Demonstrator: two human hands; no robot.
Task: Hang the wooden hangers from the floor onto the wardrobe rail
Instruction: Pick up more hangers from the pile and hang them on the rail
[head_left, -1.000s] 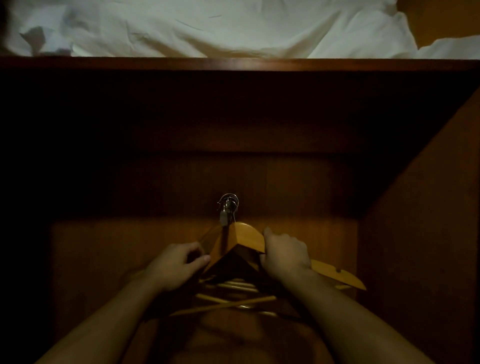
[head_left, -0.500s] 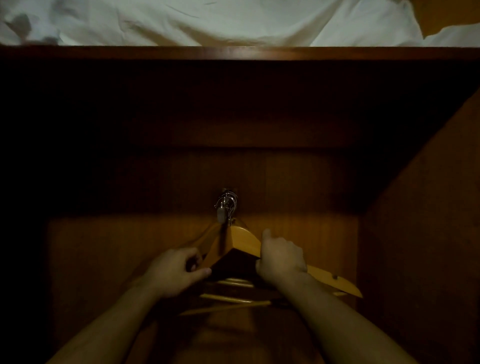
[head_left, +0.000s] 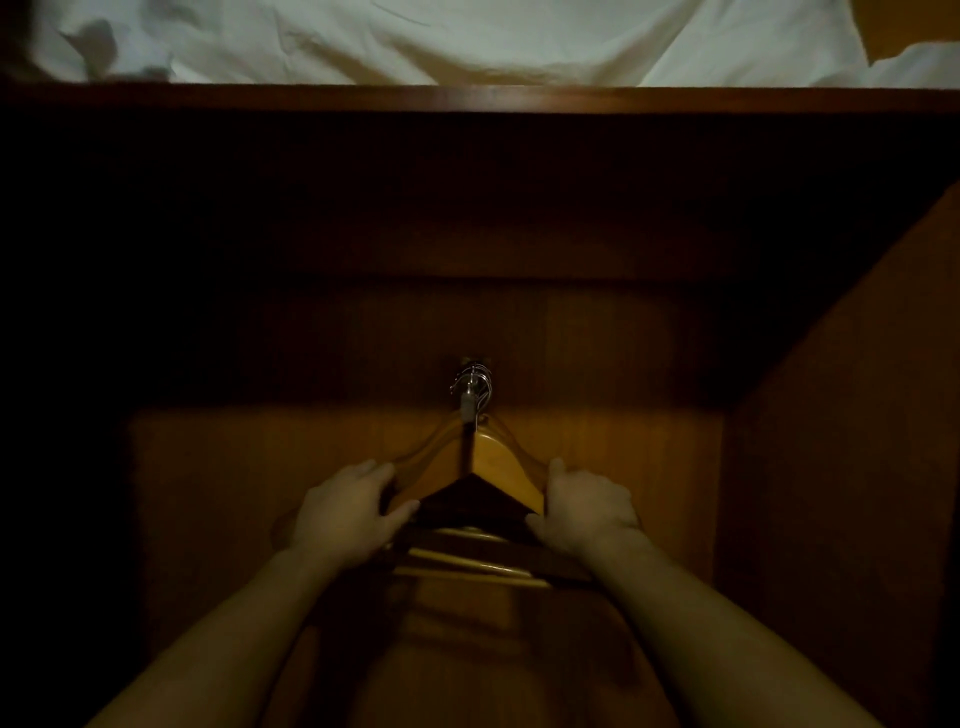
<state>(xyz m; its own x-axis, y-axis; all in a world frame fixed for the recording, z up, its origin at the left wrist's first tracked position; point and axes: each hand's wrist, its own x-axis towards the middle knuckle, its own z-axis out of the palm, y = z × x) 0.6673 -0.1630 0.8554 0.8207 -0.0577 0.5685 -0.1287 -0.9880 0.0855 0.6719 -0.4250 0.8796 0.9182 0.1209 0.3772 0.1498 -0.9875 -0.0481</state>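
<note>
Head view showed the dim wardrobe (head_left: 831, 467) around my arms. Left of the wooden hangers (head_left: 498, 462), my left hand (head_left: 348, 514) curled its fingers onto the bunch's left shoulder. The bunch hung inside the wardrobe, metal hooks (head_left: 471, 382) clustered at its top. Right of it, my right hand (head_left: 587, 512) clasped the right shoulder. White bedding (head_left: 467, 36) lay above the wardrobe's top edge.

Under my fingers (head_left: 363, 480) the honey-coloured wooden hangers (head_left: 501, 467) look smooth and varnished, with a soft sheen. Their silvery metal hooks (head_left: 475, 379) glint, polished and bright. The reddish-brown wooden wardrobe panel (head_left: 623, 457) behind them shows fine straight grain and a satin finish. Above its top edge, the white cloth sheet (head_left: 467, 36) looks matt and creased.
</note>
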